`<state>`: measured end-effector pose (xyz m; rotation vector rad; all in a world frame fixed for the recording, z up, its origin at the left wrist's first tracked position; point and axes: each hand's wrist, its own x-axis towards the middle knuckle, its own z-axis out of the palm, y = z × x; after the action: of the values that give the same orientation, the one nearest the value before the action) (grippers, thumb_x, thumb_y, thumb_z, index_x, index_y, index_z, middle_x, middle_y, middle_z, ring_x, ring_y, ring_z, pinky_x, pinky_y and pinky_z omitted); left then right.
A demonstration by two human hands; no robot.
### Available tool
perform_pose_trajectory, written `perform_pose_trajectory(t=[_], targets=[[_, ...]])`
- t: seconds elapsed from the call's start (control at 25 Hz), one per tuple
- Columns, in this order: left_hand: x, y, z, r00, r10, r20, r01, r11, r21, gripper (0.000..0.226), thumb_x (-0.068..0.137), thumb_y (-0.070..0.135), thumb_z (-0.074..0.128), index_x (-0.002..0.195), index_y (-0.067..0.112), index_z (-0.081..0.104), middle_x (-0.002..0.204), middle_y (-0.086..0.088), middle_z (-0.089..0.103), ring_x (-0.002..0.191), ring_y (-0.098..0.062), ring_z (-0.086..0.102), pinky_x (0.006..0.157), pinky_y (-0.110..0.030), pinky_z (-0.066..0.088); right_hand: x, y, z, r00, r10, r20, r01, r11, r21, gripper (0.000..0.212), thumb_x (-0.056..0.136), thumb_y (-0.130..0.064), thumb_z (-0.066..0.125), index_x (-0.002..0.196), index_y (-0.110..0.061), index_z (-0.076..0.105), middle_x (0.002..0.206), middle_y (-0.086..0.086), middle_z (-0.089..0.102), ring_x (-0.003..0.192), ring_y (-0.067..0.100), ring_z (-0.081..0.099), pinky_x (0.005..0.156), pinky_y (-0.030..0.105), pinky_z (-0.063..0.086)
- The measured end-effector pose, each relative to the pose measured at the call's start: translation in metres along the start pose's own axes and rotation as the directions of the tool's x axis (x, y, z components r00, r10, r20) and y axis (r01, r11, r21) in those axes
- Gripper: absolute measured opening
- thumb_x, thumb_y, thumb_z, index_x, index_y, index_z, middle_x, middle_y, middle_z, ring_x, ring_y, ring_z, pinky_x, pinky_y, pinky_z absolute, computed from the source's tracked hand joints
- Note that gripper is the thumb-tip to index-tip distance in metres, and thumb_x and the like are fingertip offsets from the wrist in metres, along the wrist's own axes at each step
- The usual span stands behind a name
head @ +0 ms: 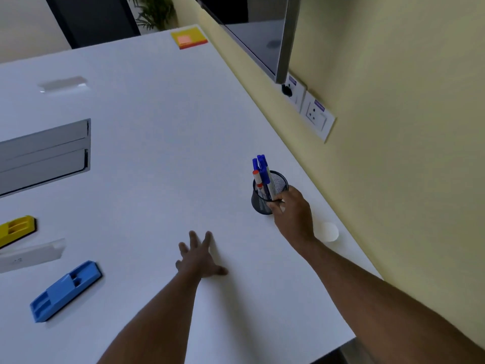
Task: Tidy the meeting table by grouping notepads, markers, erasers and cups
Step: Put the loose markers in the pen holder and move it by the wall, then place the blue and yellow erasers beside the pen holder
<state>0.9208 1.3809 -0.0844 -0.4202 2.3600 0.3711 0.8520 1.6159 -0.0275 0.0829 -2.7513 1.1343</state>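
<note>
A: Where's the black mesh pen holder [267, 195] with the blue and red capped markers [262, 174]?

B: Near the table's wall edge, gripped by the right hand [292, 215]. The left hand [198, 257] lies flat, fingers spread, well apart.

A: Anything unclear?

B: The white paper cup [328, 231] is half hidden behind the right wrist; the yellow plastic eraser [17, 228] is cut off.

Two erasers [66, 290] [16, 229], one mesh holder [267, 193], several markers [262, 174], one cup [328, 231], one notepad stack [189, 38]
</note>
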Motion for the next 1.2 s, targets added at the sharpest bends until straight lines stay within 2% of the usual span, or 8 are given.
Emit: perform_pose_trajectory(t=[0.24,0.48,0.64,0.8,0.96,1.04,1.12,1.2], targets=[[0.036,0.001,-0.022,0.999,-0.050,-0.018,0.050,0.998,-0.034,0.140,0.050,0.060,0.089,0.149,0.048,-0.010,0.158,-0.001,-0.031,0.142,-0.055,-0.011,0.104,-0.070,0.031,0.093,0.008,0.034,0.995,0.050,-0.090,-0.055,0.997,-0.053,0.030,0.083,-0.022,0.072,0.104,-0.002,0.066,0.111,0.014,0.064,0.092,0.024,0.064,0.073,0.029,0.056],[0.066,0.004,-0.044,0.997,-0.073,-0.027,0.071,0.996,-0.054,0.138,0.054,0.050,0.092,0.146,0.053,-0.011,0.156,-0.002,-0.034,0.139,-0.061,-0.009,0.103,-0.068,0.034,0.179,0.016,0.067,0.982,0.147,-0.121,-0.153,0.987,-0.040,0.023,0.082,-0.016,0.073,0.098,-0.001,0.066,0.108,0.017,0.065,0.095,0.027,0.064,0.072,0.025,0.049],[0.069,0.004,-0.045,0.996,-0.085,-0.020,0.084,0.995,-0.059,0.139,0.057,0.045,0.092,0.147,0.054,-0.013,0.156,-0.002,-0.037,0.141,-0.060,-0.011,0.106,-0.068,0.032,0.206,0.021,0.081,0.981,0.161,-0.112,-0.168,0.984,-0.062,0.022,0.083,-0.015,0.071,0.100,-0.002,0.067,0.109,0.017,0.064,0.098,0.028,0.062,0.077,0.029,0.051],[0.068,0.005,-0.045,0.995,-0.094,-0.025,0.092,0.994,-0.064,0.136,0.060,0.043,0.091,0.148,0.053,-0.013,0.156,-0.002,-0.037,0.141,-0.059,-0.013,0.108,-0.069,0.028,0.225,0.019,0.085,0.971,0.211,-0.112,-0.222,0.970,-0.099,0.027,0.082,-0.020,0.071,0.105,-0.007,0.066,0.114,0.014,0.064,0.102,0.029,0.062,0.072,0.027,0.046],[0.067,0.006,-0.045,0.996,-0.086,-0.009,0.085,0.994,-0.067,0.136,0.063,0.040,0.091,0.148,0.051,-0.015,0.155,-0.003,-0.040,0.140,-0.059,-0.017,0.109,-0.071,0.023,0.197,0.011,0.090,0.959,0.229,-0.166,-0.255,0.955,-0.152,0.051,0.083,-0.023,0.070,0.130,-0.016,0.051,0.145,0.015,0.045,0.130,0.031,0.046,0.098,0.044,0.047],[0.067,0.006,-0.045,0.996,-0.086,-0.004,0.085,0.993,-0.082,0.136,0.062,0.039,0.091,0.148,0.052,-0.014,0.155,-0.002,-0.040,0.140,-0.058,-0.019,0.110,-0.071,0.020,0.157,0.004,0.097,0.965,0.151,-0.215,-0.176,0.979,-0.103,0.047,0.084,-0.020,0.068,0.128,-0.012,0.053,0.144,0.014,0.048,0.132,0.029,0.045,0.105,0.045,0.043],[0.067,0.007,-0.047,0.997,-0.074,-0.004,0.073,0.993,-0.097,0.136,0.059,0.039,0.093,0.149,0.052,-0.008,0.157,0.000,-0.037,0.141,-0.057,-0.019,0.110,-0.071,0.021,0.106,0.000,0.107,0.988,0.059,-0.145,-0.065,0.997,-0.031,0.031,0.087,-0.017,0.064,0.116,-0.008,0.059,0.133,0.012,0.058,0.126,0.027,0.051,0.104,0.042,0.043],[0.060,0.002,-0.047,0.998,-0.037,-0.059,0.033,0.997,-0.070,0.134,0.054,0.048,0.092,0.152,0.046,0.000,0.161,0.002,-0.024,0.144,-0.054,-0.009,0.109,-0.067,0.030,0.051,-0.002,0.113,0.999,0.010,0.042,-0.011,1.000,0.019,0.021,0.089,-0.017,0.062,0.108,-0.010,0.063,0.125,0.007,0.064,0.122,0.024,0.055,0.102,0.038,0.045]])
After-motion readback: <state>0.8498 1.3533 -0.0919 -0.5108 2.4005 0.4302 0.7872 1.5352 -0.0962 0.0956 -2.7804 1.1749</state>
